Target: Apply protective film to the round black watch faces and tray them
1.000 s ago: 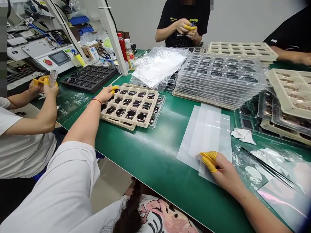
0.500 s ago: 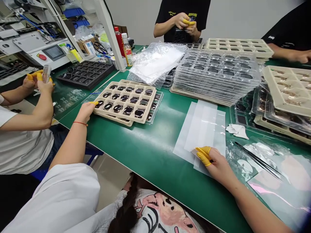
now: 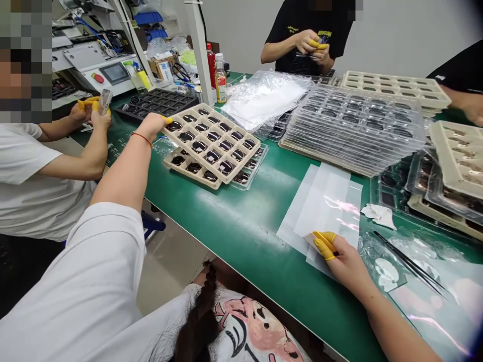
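Clamping the beige tray (image 3: pixel 230 125) by its corner, my left hand (image 3: pixel 153 126) tilts it off the lower tray (image 3: pixel 188 168); my right hand (image 3: pixel 343 261) pinches a translucent sheet (image 3: pixel 328 216), apparently pinning it to the surface (image 3: pixel 226 226).

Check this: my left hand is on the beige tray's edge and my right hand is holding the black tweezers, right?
No: your right hand pinches a small white piece; the black tweezers lie apart from it on the plastic, as the head view shows.
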`<move>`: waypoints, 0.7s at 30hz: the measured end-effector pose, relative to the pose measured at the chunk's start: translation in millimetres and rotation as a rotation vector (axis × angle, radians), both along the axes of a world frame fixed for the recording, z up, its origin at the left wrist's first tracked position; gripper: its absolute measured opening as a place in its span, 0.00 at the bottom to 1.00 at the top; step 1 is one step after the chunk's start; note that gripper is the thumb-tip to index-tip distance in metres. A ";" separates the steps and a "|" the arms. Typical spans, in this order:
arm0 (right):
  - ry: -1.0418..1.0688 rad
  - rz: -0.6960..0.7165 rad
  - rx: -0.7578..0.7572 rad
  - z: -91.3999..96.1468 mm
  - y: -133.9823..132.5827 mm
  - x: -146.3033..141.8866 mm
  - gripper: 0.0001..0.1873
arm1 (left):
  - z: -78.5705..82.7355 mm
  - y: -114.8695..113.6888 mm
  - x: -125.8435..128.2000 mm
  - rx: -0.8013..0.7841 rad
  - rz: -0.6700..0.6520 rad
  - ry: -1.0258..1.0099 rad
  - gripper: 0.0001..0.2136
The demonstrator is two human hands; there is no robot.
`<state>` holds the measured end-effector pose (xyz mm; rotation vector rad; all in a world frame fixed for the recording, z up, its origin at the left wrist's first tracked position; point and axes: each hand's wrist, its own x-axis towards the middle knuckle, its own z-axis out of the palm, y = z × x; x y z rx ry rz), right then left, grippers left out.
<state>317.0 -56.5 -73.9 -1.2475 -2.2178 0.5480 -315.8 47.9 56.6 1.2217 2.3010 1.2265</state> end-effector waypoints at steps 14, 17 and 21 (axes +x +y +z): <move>-0.002 0.064 0.026 18.0 -7.1 -14.1 0.24 | -63.6 -57.9 107.1 -0.028 -0.548 0.648 0.31; 0.006 0.081 -0.011 22.8 -8.0 -18.9 0.22 | -71.7 -63.5 131.7 -0.163 -0.583 0.778 0.26; 0.006 0.082 -0.018 22.9 -6.3 -21.8 0.25 | -60.3 -49.4 134.5 -0.187 -0.561 0.785 0.27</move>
